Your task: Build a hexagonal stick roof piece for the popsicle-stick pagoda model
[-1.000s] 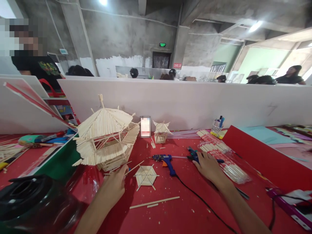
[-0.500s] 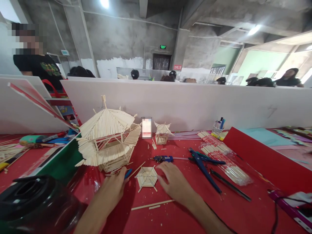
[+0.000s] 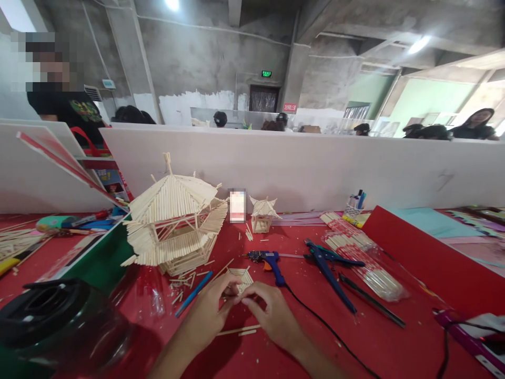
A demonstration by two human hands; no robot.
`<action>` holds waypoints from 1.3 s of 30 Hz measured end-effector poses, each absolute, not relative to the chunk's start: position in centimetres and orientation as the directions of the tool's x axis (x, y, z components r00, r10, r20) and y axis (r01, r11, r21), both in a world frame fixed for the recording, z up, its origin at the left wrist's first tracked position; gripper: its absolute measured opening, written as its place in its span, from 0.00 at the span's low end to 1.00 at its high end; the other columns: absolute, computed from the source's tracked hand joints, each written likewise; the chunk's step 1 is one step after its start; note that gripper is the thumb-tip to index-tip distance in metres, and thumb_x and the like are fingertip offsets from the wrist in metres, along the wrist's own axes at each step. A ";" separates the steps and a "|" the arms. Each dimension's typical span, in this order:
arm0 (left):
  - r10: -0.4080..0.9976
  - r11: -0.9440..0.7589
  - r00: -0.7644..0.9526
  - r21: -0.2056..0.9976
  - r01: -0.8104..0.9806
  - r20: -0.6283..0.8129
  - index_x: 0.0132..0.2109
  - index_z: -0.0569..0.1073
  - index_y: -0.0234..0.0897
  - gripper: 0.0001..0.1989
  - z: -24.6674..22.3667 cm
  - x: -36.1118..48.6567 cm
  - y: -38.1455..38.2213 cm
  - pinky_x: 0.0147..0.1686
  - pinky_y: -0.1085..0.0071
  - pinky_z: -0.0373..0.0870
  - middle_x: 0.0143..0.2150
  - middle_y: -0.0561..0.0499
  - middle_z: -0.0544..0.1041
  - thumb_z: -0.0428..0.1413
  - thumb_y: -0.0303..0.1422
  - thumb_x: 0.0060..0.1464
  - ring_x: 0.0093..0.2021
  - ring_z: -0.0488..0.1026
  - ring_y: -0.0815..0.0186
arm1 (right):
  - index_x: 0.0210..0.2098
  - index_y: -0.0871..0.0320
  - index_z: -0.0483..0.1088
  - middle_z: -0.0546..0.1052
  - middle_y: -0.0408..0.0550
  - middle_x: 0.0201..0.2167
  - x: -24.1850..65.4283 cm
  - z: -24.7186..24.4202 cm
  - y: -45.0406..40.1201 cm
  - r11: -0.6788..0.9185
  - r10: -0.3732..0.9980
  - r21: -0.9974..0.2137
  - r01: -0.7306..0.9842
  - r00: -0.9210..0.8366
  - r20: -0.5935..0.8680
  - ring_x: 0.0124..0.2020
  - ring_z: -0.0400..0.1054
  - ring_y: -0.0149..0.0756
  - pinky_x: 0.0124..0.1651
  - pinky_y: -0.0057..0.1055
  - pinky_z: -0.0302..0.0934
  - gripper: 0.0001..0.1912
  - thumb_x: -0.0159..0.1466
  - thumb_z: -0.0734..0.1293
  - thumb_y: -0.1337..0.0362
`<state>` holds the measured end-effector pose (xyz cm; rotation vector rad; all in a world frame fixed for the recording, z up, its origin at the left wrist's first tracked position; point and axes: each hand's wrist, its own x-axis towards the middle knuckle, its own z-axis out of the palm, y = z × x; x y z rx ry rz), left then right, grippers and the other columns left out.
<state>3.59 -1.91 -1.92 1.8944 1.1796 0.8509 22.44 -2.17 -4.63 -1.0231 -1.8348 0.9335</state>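
A small hexagonal stick panel point(image 3: 243, 275) lies on the red table, partly covered by my hands. My left hand point(image 3: 215, 302) is closed in a pinch over its near left side. Fingertip to fingertip with it, my right hand point(image 3: 268, 308) pinches at the panel's near edge. Anything between the fingers is too small or hidden to make out. Left of my left hand lies a blue pen point(image 3: 194, 295) among short stick offcuts point(image 3: 183, 280). A blue glue gun point(image 3: 272, 263) rests beyond my right hand. Thin loose sticks point(image 3: 236, 331) lie under my wrists.
A large stick pavilion point(image 3: 175, 221) stands at left, a tiny one point(image 3: 264, 215) behind the glue gun. To the right are blue-handled cutters point(image 3: 331, 273), a black knife-like tool point(image 3: 373, 300) and bagged sticks point(image 3: 366, 258). A dark jug point(image 3: 67, 326) occupies the near left; a white partition point(image 3: 295, 168) closes the back.
Both hands have come together over the near part of the panel. My left hand has left the blue pen; my right hand has moved back from beside the glue gun, uncovering its handle.
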 end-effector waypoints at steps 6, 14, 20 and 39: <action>0.924 -0.207 0.374 0.926 0.315 0.079 0.45 0.72 0.41 0.09 -2.4 4.5 -2.1 0.46 0.69 0.71 0.40 0.49 0.77 0.56 0.36 0.57 0.42 0.75 0.62 | 0.39 0.55 0.76 0.80 0.45 0.36 23.4 -4.4 -1.6 0.374 0.902 -0.874 0.309 -0.341 0.266 0.36 0.73 0.34 0.38 0.26 0.62 0.06 0.65 0.67 0.62; 0.922 -0.252 0.374 0.894 0.371 0.105 0.42 0.73 0.41 0.07 -2.5 4.8 -2.3 0.45 0.69 0.71 0.41 0.49 0.78 0.55 0.36 0.58 0.42 0.75 0.61 | 0.36 0.56 0.75 0.78 0.45 0.34 23.5 -4.8 -1.7 0.441 0.869 -0.819 0.368 -0.402 0.287 0.36 0.71 0.34 0.41 0.27 0.62 0.08 0.68 0.64 0.63; 0.890 -0.332 0.435 0.850 0.410 0.137 0.42 0.72 0.41 0.09 -1.9 5.1 -2.5 0.43 0.72 0.68 0.41 0.50 0.79 0.51 0.40 0.63 0.42 0.75 0.62 | 0.38 0.57 0.73 0.77 0.46 0.35 23.8 -4.9 -1.7 0.462 0.867 -0.807 0.369 -0.380 0.323 0.37 0.70 0.34 0.42 0.27 0.61 0.07 0.69 0.63 0.63; 0.925 -0.263 0.365 0.876 0.404 0.109 0.41 0.72 0.40 0.08 -1.9 5.2 -2.5 0.40 0.73 0.66 0.37 0.52 0.78 0.53 0.38 0.62 0.38 0.74 0.64 | 0.34 0.57 0.74 0.79 0.43 0.33 23.1 -4.6 -2.0 0.400 0.911 -0.865 0.303 -0.240 0.337 0.34 0.72 0.32 0.38 0.25 0.62 0.04 0.65 0.67 0.65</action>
